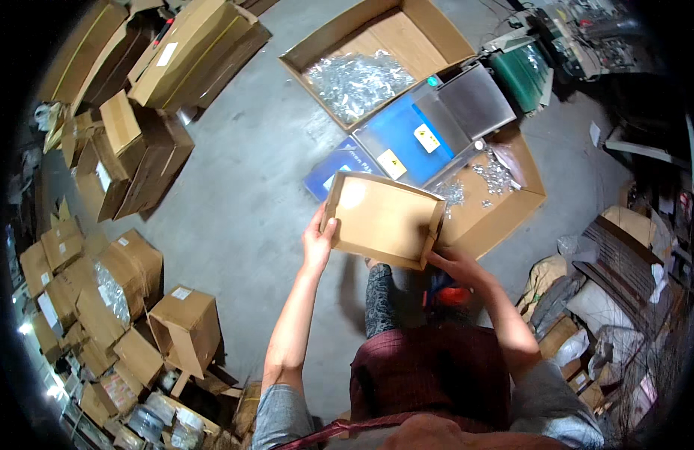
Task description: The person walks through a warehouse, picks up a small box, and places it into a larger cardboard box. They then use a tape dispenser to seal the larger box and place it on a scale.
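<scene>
A shallow cardboard tray (381,221) is held level in front of me, with nothing lying in it. My left hand (317,241) grips its left side, thumb over the rim and fingers underneath. My right hand (461,268) grips the lower right corner; its fingers are partly hidden by the tray. Just beyond the tray stands a blue and grey machine (408,129) with yellow labels. To the machine's right, a low cardboard box (504,221) has small shiny pieces (491,176) in it.
A large open carton (437,30) behind the machine holds a heap of clear, shiny pieces (358,82). Cartons (137,161) are piled along the left, with another open carton (183,330) nearer me. Bags and scrap (587,300) lie at right. A green machine part (521,75) stands far right.
</scene>
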Motion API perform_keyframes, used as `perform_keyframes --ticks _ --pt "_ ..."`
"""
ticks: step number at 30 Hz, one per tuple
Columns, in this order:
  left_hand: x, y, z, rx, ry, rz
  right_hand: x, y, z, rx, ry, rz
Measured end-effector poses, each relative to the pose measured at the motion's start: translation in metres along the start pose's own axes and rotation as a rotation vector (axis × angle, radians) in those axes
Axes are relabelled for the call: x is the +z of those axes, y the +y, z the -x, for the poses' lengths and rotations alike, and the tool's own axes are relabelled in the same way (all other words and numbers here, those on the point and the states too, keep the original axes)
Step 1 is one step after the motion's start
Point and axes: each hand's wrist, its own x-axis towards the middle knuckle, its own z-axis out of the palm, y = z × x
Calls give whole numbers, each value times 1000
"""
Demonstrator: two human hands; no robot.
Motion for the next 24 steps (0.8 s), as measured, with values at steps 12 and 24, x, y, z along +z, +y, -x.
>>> perform_keyframes --ticks 12,24 --pt "74 38 -19 527 -26 -1260 50 34 -37 -62 212 -108" --pt "174 28 -86 555 68 -1749 10 39 -46 75 415 -326"
